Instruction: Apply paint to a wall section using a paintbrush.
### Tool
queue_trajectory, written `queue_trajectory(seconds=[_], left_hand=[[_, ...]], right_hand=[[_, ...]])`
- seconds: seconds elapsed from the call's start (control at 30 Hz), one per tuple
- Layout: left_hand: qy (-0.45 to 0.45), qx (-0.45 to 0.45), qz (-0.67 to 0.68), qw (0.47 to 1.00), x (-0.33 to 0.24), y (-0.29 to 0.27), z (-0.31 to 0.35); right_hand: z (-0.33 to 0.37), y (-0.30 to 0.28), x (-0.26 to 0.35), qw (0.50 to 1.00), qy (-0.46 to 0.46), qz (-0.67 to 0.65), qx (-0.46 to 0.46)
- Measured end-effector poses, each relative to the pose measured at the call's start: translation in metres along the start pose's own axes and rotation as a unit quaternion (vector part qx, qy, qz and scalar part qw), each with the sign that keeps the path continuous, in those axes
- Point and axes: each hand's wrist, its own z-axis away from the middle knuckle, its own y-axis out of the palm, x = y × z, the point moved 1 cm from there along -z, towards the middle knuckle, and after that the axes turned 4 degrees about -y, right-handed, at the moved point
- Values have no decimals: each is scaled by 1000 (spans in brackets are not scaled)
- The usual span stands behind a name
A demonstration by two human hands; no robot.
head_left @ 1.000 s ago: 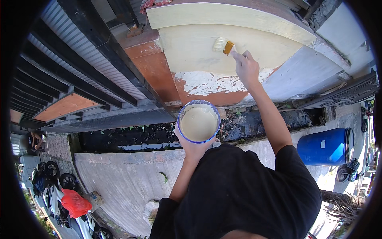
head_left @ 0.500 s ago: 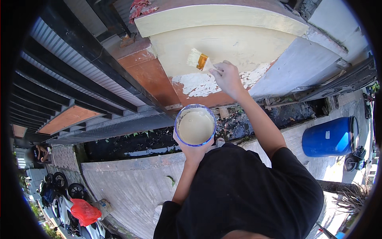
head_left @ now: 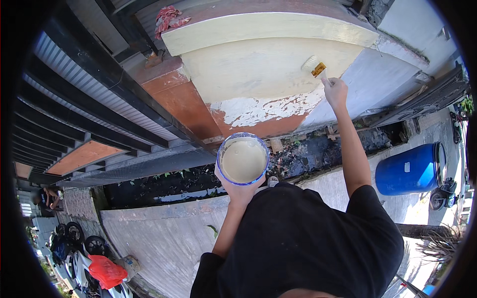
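Observation:
My right hand [head_left: 336,93] is closed round the handle of a paintbrush [head_left: 318,69], its pale bristles pressed against a low wall [head_left: 243,67] near the right end of the cream-coloured part. Below that cream paint runs a band of flaking white over reddish-brown. In front of my body, my left hand [head_left: 238,191] grips a paint pot [head_left: 243,160] from beneath and behind; most of its fingers are hidden by the pot. Cream paint fills part of the pot, and smears coat its blue-edged rim.
Between me and the wall lies a dark drainage ditch [head_left: 144,191] with litter and water. A blue barrel [head_left: 407,169] lies to the right. Black metal fence bars [head_left: 94,119] stand at left. Motorbikes and a red plastic bag [head_left: 107,271] are at lower left; a crumpled red cloth [head_left: 170,21] tops the wall.
My right hand has swept the paintbrush to the right along the cream wall, the arm stretching farther out. My left hand holds the pot in nearly the same place.

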Motion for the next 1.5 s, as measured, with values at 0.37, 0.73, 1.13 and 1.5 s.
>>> queue_trajectory(seconds=[0.37, 0.73, 1.13, 1.5], left_hand=[[-42, 20, 4, 999, 7, 5, 8], [-22, 9, -7, 1000, 19, 9, 6], [-15, -10, 5, 1000, 13, 9, 11], [-24, -14, -12, 1000, 4, 10, 11]], right_hand=[[74, 55, 196, 956, -147, -179, 182], [-7, 33, 97, 988, -78, -119, 64], [135, 122, 174, 969, -105, -119, 189], [60, 124, 96, 989, -105, -50, 95]])
